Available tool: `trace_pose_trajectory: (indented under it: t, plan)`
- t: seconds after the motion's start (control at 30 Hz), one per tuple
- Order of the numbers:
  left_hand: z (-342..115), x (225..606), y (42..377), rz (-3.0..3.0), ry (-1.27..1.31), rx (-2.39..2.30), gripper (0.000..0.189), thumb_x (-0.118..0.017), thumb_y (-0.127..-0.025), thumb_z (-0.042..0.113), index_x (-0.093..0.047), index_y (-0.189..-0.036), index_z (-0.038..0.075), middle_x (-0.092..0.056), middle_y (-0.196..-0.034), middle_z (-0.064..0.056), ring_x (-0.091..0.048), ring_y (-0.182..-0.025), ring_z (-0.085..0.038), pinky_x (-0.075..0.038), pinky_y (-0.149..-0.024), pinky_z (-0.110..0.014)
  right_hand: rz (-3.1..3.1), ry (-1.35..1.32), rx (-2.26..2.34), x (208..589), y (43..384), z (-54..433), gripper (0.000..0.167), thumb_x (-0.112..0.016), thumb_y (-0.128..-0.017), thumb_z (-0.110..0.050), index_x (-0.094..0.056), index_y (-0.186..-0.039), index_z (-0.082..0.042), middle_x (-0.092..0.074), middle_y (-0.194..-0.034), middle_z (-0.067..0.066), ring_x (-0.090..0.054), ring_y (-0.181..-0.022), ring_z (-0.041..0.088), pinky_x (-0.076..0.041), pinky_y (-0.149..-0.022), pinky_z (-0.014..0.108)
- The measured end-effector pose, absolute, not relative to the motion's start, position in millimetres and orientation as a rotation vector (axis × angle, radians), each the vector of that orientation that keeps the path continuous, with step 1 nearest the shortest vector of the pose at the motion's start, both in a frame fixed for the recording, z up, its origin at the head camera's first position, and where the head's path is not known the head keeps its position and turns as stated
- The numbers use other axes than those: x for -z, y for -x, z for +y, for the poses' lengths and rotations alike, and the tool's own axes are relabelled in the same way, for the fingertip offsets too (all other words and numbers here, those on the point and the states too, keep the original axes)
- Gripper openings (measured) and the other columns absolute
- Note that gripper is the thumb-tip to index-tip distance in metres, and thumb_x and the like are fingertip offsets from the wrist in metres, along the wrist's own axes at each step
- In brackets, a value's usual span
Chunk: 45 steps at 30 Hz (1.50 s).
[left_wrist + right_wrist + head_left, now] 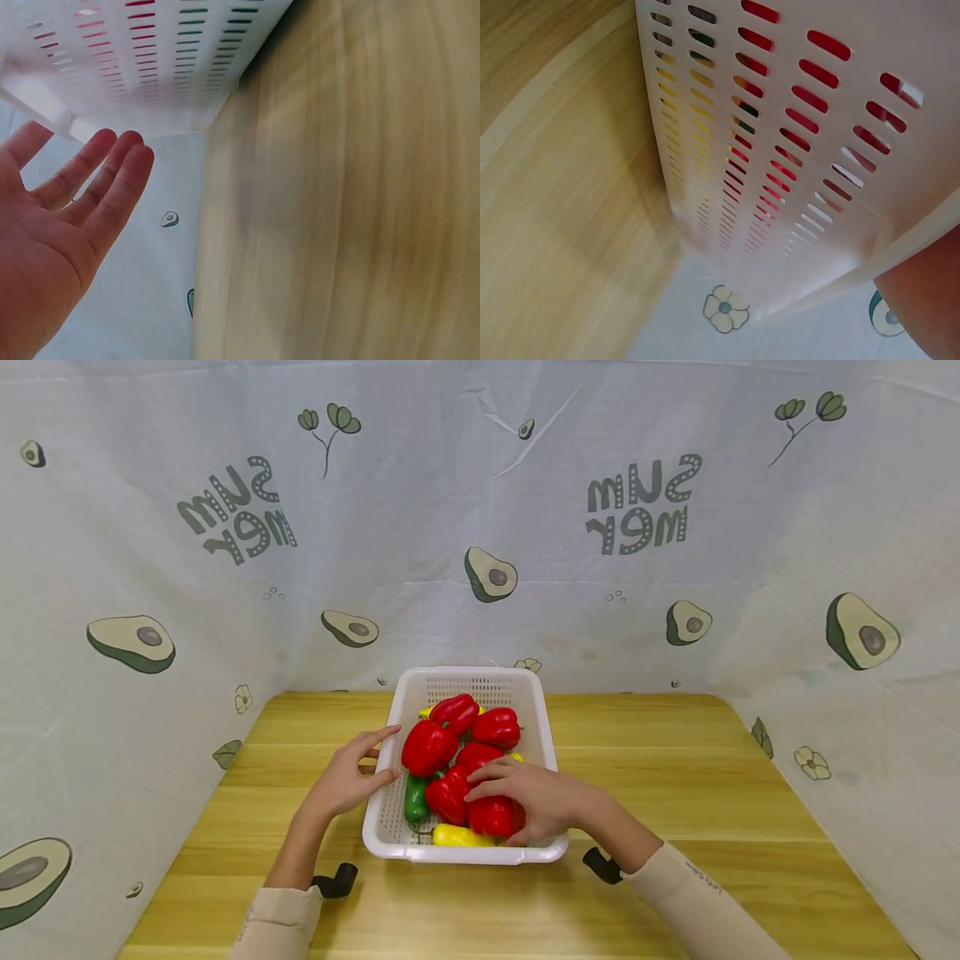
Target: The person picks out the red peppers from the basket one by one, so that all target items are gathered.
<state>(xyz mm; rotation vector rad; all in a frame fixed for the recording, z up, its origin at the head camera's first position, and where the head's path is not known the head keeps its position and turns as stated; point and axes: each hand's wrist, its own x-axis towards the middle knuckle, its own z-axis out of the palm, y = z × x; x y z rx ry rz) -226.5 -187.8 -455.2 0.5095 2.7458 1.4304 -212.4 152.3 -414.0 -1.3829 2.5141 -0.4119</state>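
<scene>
A white plastic basket [375,827] stands on the wooden table, holding several red bell peppers [430,748]. My right hand [543,797] reaches over its right wall, fingers and thumb curled round a red bell pepper [495,816] at the front right. The right wrist view shows only a bit of that hand at the edge; the basket wall hides its fingers. My left hand [348,777] is at the left rim, fingers spread and holding nothing. In the left wrist view, its fingers [112,187] extend beside the slotted wall. A green pepper [416,797] and a yellow pepper [461,836] lie near the front.
Bits of more yellow show beneath the red peppers at the back and right. The wooden table [645,760] surrounds the basket. A pale cloth [420,527] printed with avocados hangs behind and along both sides. Black wrist mounts [337,881] sit by both wrists.
</scene>
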Motion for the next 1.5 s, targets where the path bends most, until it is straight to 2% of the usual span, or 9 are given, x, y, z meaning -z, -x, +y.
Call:
trace_pose_trajectory:
  t: [0.13, 0.27, 0.43, 0.63, 0.77, 0.93, 1.1, 1.27, 1.5]
  plan:
    - [-185.0, 455.3, 225.1, 2.699, -0.436, -1.490, 0.066, -0.066, -0.091, 0.014, -0.049, -0.155, 0.017, -0.053, -0.149, -0.017, -0.064, -0.114, -0.038, -0.067, -0.075, -0.040, 2.521, 1.393, 0.371, 414.3, 211.2, 150.5, 0.067, -0.088, -0.077, -0.029, -0.064, -0.139, -0.029, -0.051, -0.153, -0.005, -0.040, -0.144, 0.021, -0.052, -0.111, 0.045]
    - [-180.8, 455.1, 224.5, 2.649, -0.348, -1.539, 0.066, -0.064, -0.092, 0.013, -0.048, -0.155, 0.020, -0.052, -0.149, -0.016, -0.066, -0.111, -0.039, -0.067, -0.070, -0.040, 2.537, 1.378, 0.387, 414.5, 210.4, 150.7, 0.062, -0.088, -0.078, -0.029, -0.066, -0.136, -0.028, -0.053, -0.151, -0.004, -0.042, -0.143, 0.021, -0.053, -0.110, 0.043]
    - [-176.7, 454.9, 223.1, 2.505, -0.257, -1.676, 0.067, -0.062, -0.094, 0.008, -0.044, -0.158, 0.021, -0.045, -0.153, -0.018, -0.069, -0.114, -0.043, -0.067, -0.069, -0.044, 2.542, 1.346, 0.475, 413.7, 209.5, 152.1, 0.063, -0.087, -0.078, -0.030, -0.065, -0.137, -0.026, -0.053, -0.148, -0.003, -0.044, -0.139, 0.020, -0.054, -0.108, 0.043]
    - [-176.5, 457.0, 221.1, 2.472, -0.223, -1.712, 0.068, -0.061, -0.095, 0.006, -0.041, -0.159, 0.019, -0.039, -0.157, -0.021, -0.077, -0.093, -0.039, -0.066, -0.066, -0.044, 2.555, 1.295, 0.618, 414.1, 209.6, 155.0, 0.070, -0.091, -0.075, -0.031, -0.062, -0.139, -0.028, -0.050, -0.145, -0.003, -0.046, -0.134, 0.018, -0.055, -0.107, 0.042]
    - [-176.6, 458.1, 218.7, 2.446, -0.189, -1.736, 0.069, -0.061, -0.096, 0.006, -0.039, -0.160, 0.020, -0.034, -0.161, -0.019, -0.077, -0.089, -0.039, -0.066, -0.066, -0.045, 2.540, 1.232, 0.723, 413.7, 208.9, 155.9, 0.075, -0.091, -0.074, -0.030, -0.060, -0.141, -0.026, -0.046, -0.145, -0.003, -0.046, -0.133, 0.018, -0.056, -0.105, 0.042]
    - [-174.9, 458.3, 215.8, 2.457, -0.167, -1.740, 0.069, -0.061, -0.096, 0.007, -0.038, -0.161, 0.019, -0.036, -0.158, -0.019, -0.078, -0.082, -0.035, -0.066, -0.065, -0.044, 2.557, 1.162, 0.850, 415.5, 208.8, 157.9, 0.074, -0.092, -0.073, -0.031, -0.060, -0.141, -0.025, -0.045, -0.144, -0.003, -0.046, -0.133, 0.020, -0.057, -0.103, 0.040]
    - [-173.4, 458.8, 215.7, 2.471, -0.138, -1.748, 0.067, -0.063, -0.096, 0.008, -0.042, -0.159, 0.021, -0.044, -0.151, -0.018, -0.077, -0.075, -0.033, -0.066, -0.065, -0.043, 2.624, 1.122, 1.007, 417.3, 211.8, 162.9, 0.074, -0.093, -0.072, -0.035, -0.062, -0.138, -0.026, -0.050, -0.144, -0.004, -0.048, -0.133, 0.021, -0.059, -0.101, 0.042]
    - [-173.4, 458.0, 215.5, 2.484, -0.144, -1.748, 0.066, -0.064, -0.096, 0.009, -0.044, -0.158, 0.020, -0.046, -0.150, -0.020, -0.078, -0.075, -0.033, -0.066, -0.065, -0.043, 2.654, 1.048, 1.182, 415.6, 217.8, 169.4, 0.077, -0.093, -0.070, -0.041, -0.060, -0.139, -0.026, -0.055, -0.143, -0.005, -0.055, -0.127, 0.020, -0.060, -0.096, 0.044]
    - [-173.4, 455.2, 213.9, 2.441, -0.158, -1.758, 0.065, -0.064, -0.098, 0.010, -0.042, -0.159, 0.020, -0.041, -0.157, -0.026, -0.078, -0.083, -0.038, -0.066, -0.065, -0.045, 2.706, 0.855, 1.412, 410.2, 223.4, 182.2, 0.075, -0.091, -0.073, -0.036, -0.060, -0.139, -0.020, -0.063, -0.136, -0.002, -0.062, -0.118, 0.022, -0.059, -0.099, 0.047]
